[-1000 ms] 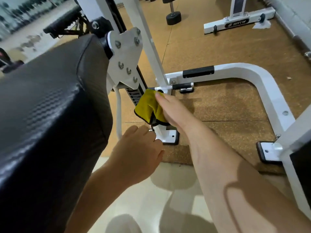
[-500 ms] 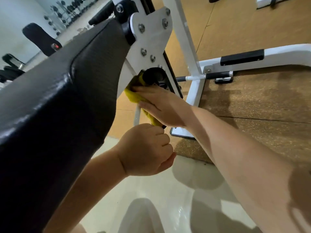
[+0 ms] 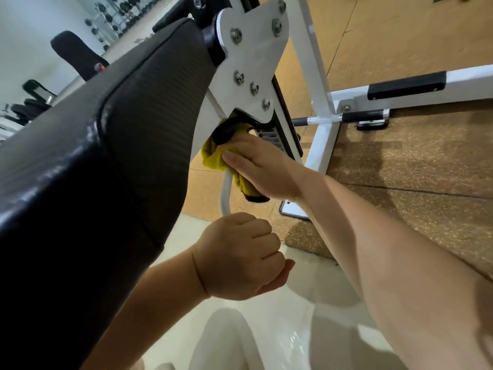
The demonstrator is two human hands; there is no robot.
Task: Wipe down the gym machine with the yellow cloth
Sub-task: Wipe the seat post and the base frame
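Note:
The gym machine has a big black padded rest (image 3: 88,161) on the left and a white bolted bracket plate (image 3: 253,49) at its top end. My right hand (image 3: 261,166) presses the yellow cloth (image 3: 216,157) against the black knob and white tube just under that bracket. The cloth is bunched, with a dark edge hanging below my palm. My left hand (image 3: 240,257) is curled into a fist lower down, beside the pad's edge and under the thin white tube (image 3: 225,193); nothing shows in it.
White frame bars (image 3: 322,134) with black grip pads stand on brown cork-like matting at the right. A pale tiled floor lies below my arms. Black seats and racks of dumbbells sit far off at the upper left.
My right hand has carried the cloth up from the low frame post to the knob under the bracket. My left hand has closed from loosely open to a fist. The view has moved closer.

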